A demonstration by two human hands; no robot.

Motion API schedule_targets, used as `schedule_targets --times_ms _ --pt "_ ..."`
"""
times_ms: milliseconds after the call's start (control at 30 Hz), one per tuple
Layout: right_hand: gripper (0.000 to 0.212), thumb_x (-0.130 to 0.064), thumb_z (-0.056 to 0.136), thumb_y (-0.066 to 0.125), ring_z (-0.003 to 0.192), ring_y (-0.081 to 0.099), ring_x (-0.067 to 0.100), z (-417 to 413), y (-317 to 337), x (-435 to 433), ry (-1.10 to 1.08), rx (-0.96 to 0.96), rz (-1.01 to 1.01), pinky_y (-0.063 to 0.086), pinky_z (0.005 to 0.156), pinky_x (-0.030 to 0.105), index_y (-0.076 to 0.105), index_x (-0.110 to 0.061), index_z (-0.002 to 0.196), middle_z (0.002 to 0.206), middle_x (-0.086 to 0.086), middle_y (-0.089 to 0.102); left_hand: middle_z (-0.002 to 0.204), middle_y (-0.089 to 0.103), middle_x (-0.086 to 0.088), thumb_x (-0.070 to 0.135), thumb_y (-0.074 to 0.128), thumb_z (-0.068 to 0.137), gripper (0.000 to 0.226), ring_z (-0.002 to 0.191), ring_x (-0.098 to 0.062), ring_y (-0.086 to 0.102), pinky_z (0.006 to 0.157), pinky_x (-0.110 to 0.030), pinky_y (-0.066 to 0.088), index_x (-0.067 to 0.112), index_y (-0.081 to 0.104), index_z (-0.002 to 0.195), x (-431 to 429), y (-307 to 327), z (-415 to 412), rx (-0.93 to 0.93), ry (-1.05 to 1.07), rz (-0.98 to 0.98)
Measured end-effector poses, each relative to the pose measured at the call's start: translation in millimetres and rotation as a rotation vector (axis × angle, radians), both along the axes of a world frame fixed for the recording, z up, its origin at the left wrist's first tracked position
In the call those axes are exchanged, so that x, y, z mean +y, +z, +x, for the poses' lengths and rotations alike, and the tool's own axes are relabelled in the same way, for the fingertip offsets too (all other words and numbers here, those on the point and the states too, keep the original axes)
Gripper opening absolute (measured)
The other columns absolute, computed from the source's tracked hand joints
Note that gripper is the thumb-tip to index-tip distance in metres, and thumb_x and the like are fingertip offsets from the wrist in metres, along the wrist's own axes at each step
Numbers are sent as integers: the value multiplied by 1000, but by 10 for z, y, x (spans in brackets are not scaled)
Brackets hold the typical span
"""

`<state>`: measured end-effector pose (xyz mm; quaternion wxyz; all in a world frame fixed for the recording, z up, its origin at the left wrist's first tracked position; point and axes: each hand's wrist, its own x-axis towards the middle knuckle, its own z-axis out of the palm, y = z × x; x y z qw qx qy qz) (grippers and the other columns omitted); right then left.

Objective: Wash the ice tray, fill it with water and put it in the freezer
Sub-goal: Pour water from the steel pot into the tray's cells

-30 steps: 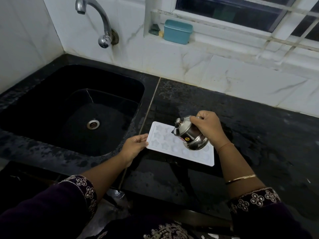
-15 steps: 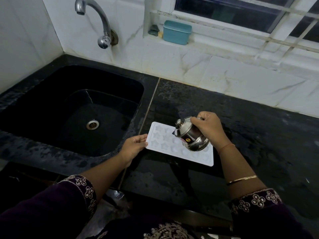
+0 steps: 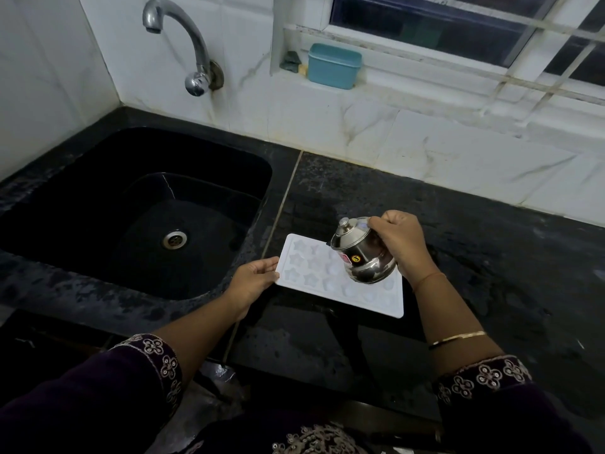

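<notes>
A white ice tray (image 3: 330, 280) with star-shaped hollows is lying flat on the black desk (image 3: 491, 257), just to the right of the sink (image 3: 98, 191) and close to the desk's front edge. The left hand (image 3: 253, 281) is gripping the tray's near-left corner, thumb lying on top of the rim and the other fingers tucked underneath or against the edge. Above the tray's far right part, the right hand (image 3: 401, 245) is closing its fingers around a small steel pot (image 3: 361, 257) with a knobbed lid, holding it by its right side. The pot is tilting toward the left, its lid end pointing toward the sink, and it is hanging over the tray; whether it is touching the tray cannot be told. No stream of water can be made out between pot and tray.

The sink is sitting dark and deep, with a round metal drain (image 3: 175, 239) at its bottom. A curved metal tap (image 3: 183, 37) is sticking out of the white tiled wall above it. On the window ledge beyond, a teal box (image 3: 334, 65) is standing beside a small dark scrubber (image 3: 291, 62). Both forearms are wearing dark embroidered sleeves, and a thin gold bangle (image 3: 458, 337) is circling the right one.
</notes>
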<state>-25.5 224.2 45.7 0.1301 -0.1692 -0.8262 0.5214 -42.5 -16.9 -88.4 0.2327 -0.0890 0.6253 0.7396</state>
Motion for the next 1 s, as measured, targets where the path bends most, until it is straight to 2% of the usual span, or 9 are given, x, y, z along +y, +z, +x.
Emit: schedule_targets --times_ms 167,300,467,700,867,1000 --pt "40 -8 78 63 52 34 13 -57 31 -35 -5 20 124 33 57 28 37 -15 48 50 1 36 117 67 -10 -11 52 88 41 105 -20 66 88 -27 54 -2 54 128 0 23 9 1 7 10" --pt "39 -8 78 62 51 33 12 -81 45 -60 16 24 188 31 53 26 37 -15 49 51 0 36 113 68 -8 -10 53 88 40 104 -20 66 91 -30 53 -2 54 128 2 23 14 -2 12 17" --pt "38 -9 79 62 51 34 12 -96 44 -84 28 -4 229 31 51 26 38 -14 50 52 1 38 107 70 -4 -9 54 88 39 101 -17 67 85 -25 55 -1 55 126 2 22 10 -4 11 18" --pt "35 -10 80 62 52 37 12 -110 49 -92 31 -24 259 33 52 23 41 -13 52 53 1 41 114 69 -10 -9 54 88 39 106 -21 65 97 -36 49 -1 56 126 -8 -13 -12 -8 8 7" --pt "29 -12 82 62 55 40 12 -118 53 -89 38 -41 292 34 51 22 46 -10 57 58 3 44 117 67 -11 -9 53 88 39 105 -20 66 88 -27 54 0 57 125 -12 -25 -18 -5 -7 13" --pt "28 -13 83 62 55 40 12 -113 51 -91 48 -45 310 34 52 21 49 -8 59 57 2 44 114 68 -8 -9 53 88 38 106 -19 65 91 -28 52 0 57 125 -10 -8 -6 1 -6 9"
